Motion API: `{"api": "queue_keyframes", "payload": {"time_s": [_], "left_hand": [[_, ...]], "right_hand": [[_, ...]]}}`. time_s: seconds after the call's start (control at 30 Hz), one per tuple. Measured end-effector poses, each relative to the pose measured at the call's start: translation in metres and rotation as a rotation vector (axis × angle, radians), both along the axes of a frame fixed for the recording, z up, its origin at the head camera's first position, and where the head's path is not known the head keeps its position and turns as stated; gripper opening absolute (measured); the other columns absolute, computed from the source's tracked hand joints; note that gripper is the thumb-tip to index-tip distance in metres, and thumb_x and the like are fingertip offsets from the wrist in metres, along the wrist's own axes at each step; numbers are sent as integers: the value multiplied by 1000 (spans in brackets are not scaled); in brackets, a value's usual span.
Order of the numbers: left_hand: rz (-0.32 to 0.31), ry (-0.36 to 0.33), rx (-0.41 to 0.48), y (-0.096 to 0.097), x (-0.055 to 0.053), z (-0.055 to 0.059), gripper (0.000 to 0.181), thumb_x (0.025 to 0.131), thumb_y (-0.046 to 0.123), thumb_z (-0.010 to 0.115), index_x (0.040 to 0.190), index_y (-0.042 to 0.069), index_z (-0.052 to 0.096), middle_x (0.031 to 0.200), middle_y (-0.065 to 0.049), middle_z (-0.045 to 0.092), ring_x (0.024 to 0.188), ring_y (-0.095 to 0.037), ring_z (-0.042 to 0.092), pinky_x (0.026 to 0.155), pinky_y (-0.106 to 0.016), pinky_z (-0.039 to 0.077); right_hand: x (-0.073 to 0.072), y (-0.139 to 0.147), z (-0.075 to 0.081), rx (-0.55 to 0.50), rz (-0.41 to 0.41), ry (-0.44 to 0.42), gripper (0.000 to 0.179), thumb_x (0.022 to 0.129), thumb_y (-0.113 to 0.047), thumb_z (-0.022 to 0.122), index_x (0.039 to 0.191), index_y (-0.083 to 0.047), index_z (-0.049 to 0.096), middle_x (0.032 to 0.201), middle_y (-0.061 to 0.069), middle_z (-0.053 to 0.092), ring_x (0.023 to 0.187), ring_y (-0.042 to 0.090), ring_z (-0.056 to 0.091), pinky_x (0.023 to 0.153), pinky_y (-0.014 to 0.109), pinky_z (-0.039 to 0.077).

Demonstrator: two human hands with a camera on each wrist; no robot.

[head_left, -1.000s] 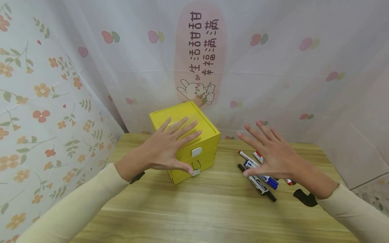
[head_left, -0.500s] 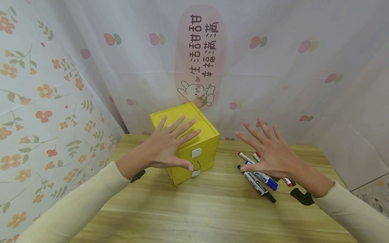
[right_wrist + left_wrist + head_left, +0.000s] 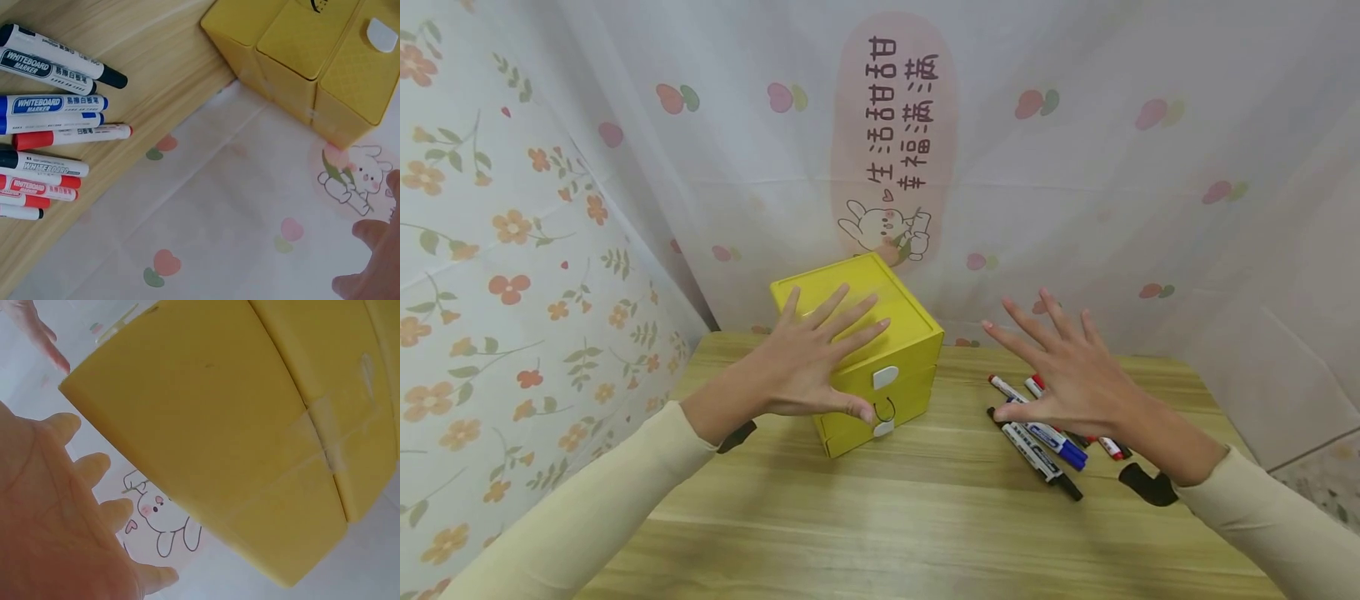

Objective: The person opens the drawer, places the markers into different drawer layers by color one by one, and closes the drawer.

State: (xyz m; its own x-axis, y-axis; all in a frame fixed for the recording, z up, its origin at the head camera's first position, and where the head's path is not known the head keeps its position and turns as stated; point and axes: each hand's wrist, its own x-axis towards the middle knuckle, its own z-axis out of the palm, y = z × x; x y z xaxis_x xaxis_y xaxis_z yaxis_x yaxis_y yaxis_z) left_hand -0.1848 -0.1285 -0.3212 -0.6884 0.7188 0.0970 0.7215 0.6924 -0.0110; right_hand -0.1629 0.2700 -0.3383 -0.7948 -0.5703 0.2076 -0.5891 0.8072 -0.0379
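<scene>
A yellow drawer box with white tabs stands at the back of the wooden table. My left hand hovers in front of it with fingers spread, holding nothing. From the left wrist view, a gap shows between that palm and the box's side. Over to the right, my right hand is spread in the air above several whiteboard markers and partly hides them in the head view. Black, blue and red ones lie in a loose group in the right wrist view.
A white printed curtain hangs right behind the table, with a floral one on the left. The wooden tabletop stretches toward me in front of the box and markers.
Both hands stay raised and spread, with only slight finger shifts. My right hand's thumb has risen a little, and the head view has tilted slightly. Box and markers stay put.
</scene>
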Motion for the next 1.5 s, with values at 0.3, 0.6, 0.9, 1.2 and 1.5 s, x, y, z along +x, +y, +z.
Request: {"api": "queue_keyframes", "payload": {"time_s": [0.3, 0.6, 0.9, 1.2, 1.5], "left_hand": [[30, 0, 15, -11, -1, -2, 134, 75, 109, 2, 177, 26, 29, 185, -5, 10, 168, -44, 6, 117, -91, 2], [107, -14, 24, -33, -3, -2, 114, 90, 91, 57, 178, 25, 26, 186, -5, 7, 168, -45, 2, 118, -90, -3], [199, -50, 54, -60, -4, -5, 115, 92, 82, 65, 179, 24, 18, 186, -6, 5, 169, -39, -5, 118, -88, -8], [297, -88, 115, -86, 3, -14, 124, 92, 81, 68, 179, 17, 7, 185, -3, -10, 169, -38, -10, 116, -91, -5], [316, 16, 103, -103, 2, -50, 133, 87, 87, 66, 179, 16, 3, 185, -9, -5, 169, -40, -6, 115, -93, 2]], "right_hand": [[-2, 9, -1, 32, -26, 1, 109, 90, -79, 72, 177, -32, 27, 185, 7, 13, 167, 49, 0, 111, 97, 8], [-3, 23, -3, 33, -55, -5, 112, 89, -79, 73, 178, -35, 21, 184, 10, 15, 168, 47, -2, 110, 97, 8], [-5, 41, -9, 12, -96, -25, 111, 91, -74, 75, 178, -32, 22, 185, 9, 13, 168, 47, -4, 112, 96, 3], [-4, 56, -18, 14, -135, -1, 116, 89, -75, 76, 179, -35, 15, 186, 4, 5, 167, 50, -3, 113, 95, 0], [-2, 67, -37, 12, -169, 51, 116, 90, -76, 74, 179, -32, 15, 186, 1, 1, 167, 51, 1, 118, 89, -5]]}}
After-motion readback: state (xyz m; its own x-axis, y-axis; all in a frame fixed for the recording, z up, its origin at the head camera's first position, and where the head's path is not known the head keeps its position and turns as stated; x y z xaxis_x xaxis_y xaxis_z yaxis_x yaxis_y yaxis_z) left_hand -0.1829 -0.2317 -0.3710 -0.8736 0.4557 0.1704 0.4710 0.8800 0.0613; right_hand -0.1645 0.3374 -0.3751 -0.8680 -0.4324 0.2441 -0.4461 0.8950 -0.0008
